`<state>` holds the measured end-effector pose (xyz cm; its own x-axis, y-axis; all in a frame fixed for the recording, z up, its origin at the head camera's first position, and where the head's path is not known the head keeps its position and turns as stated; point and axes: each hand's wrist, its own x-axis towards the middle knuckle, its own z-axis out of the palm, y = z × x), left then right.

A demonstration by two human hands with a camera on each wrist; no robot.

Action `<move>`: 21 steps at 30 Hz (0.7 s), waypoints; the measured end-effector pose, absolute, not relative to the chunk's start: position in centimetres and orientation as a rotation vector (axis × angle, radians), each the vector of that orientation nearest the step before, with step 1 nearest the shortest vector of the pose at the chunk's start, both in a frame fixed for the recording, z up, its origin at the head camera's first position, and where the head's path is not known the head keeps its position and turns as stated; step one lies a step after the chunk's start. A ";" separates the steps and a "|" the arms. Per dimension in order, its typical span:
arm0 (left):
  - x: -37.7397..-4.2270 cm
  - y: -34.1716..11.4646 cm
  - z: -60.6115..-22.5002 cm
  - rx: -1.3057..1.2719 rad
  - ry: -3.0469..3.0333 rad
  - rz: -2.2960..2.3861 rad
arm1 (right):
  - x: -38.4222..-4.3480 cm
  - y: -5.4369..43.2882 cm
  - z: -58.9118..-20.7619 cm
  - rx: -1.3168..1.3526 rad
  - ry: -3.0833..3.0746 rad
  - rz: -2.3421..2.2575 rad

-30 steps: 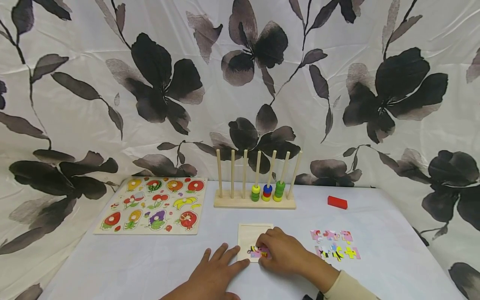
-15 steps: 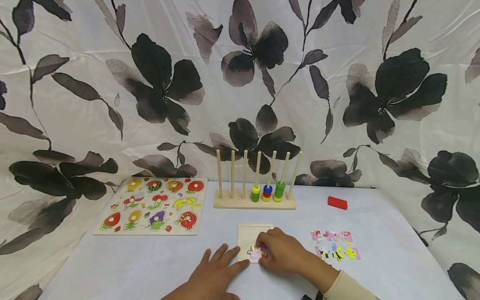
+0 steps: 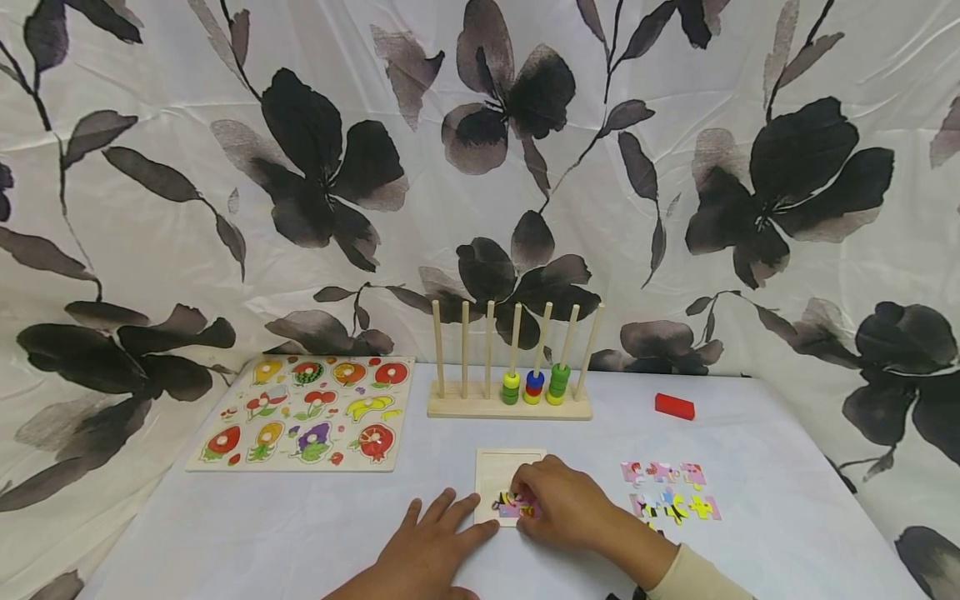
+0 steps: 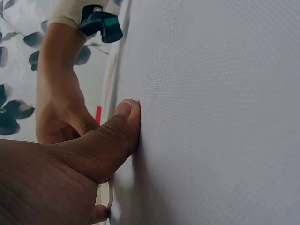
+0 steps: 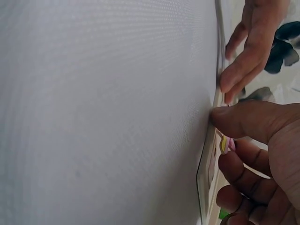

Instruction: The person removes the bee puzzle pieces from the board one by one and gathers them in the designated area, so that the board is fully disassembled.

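Note:
A small wooden puzzle tray (image 3: 495,467) lies in front of me in the head view. Low in it are joined-looking jigsaw pieces (image 3: 507,505), pink with yellow and black. My right hand (image 3: 566,504) bends over the tray's right side, fingers curled. In the right wrist view its thumb is at the tray edge, and its fingers pinch a pink-and-yellow jigsaw piece (image 5: 224,143), mostly hidden by the hand. My left hand (image 3: 431,542) lies flat with spread fingers, index fingertip and thumb tip at the tray's left edge.
Two rows of loose jigsaw pieces (image 3: 663,472) lie right of the tray. Behind stands a wooden peg rack (image 3: 465,407) with coloured rings. A fruit board (image 3: 341,450) lies at back left, a red block (image 3: 675,407) at back right. A floral cloth (image 3: 637,208) hangs behind.
Both hands keep almost the same place. The pieces under the right fingers shift and tilt slightly; the glare seen on them half a second ago is gone.

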<state>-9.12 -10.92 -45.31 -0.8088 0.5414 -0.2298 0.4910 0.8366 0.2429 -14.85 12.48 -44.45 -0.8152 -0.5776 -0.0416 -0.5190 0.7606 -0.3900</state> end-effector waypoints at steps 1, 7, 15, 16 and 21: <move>-9.1 -10.9 -45.3 0.785 2.726 0.249 | -14.8 12.5 -44.5 -0.877 2.798 -0.555; -9.0 -10.9 -45.5 0.784 2.728 0.241 | -14.7 12.3 -44.5 -0.866 2.788 -0.593; -9.0 -10.9 -45.5 0.781 2.733 0.232 | -15.0 12.4 -44.5 -0.876 2.737 -0.630; -9.0 -10.9 -45.5 0.780 2.731 0.234 | -15.1 12.4 -44.5 -0.880 2.730 -0.631; -9.0 -10.9 -45.4 0.768 2.712 0.245 | -15.2 12.5 -44.5 -0.913 2.725 -0.615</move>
<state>-9.03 -10.89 -45.37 -0.8080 0.5343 -0.2485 0.4812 0.8417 0.2451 -15.17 12.46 -44.49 -0.7884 -0.6124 -0.0579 -0.5283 0.7222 -0.4465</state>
